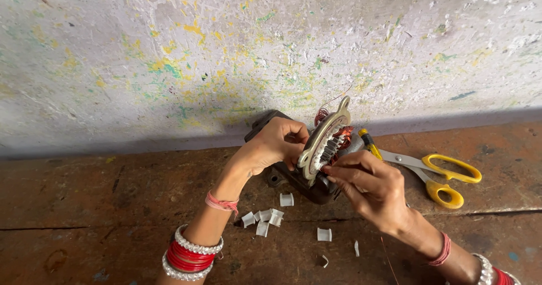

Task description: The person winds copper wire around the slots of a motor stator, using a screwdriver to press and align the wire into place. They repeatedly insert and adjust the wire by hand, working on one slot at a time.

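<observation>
A small motor stator (326, 144), a metal ring with copper wire coils inside, is held upright over a dark block (288, 177) on a worn wooden bench (113, 194). My left hand (278, 144) grips the stator's left rim. On its right side my right hand (367, 186) has its fingertips pinched at the inner slots, near the coils. Thin copper wire (333, 101) curls up from the top of the stator.
Yellow-handled scissors (435, 172) lie on the bench just right of my right hand, beside a yellow-handled tool (370, 142). Several small white folded paper pieces (265, 220) are scattered below the stator. A paint-flecked wall (226, 53) rises directly behind.
</observation>
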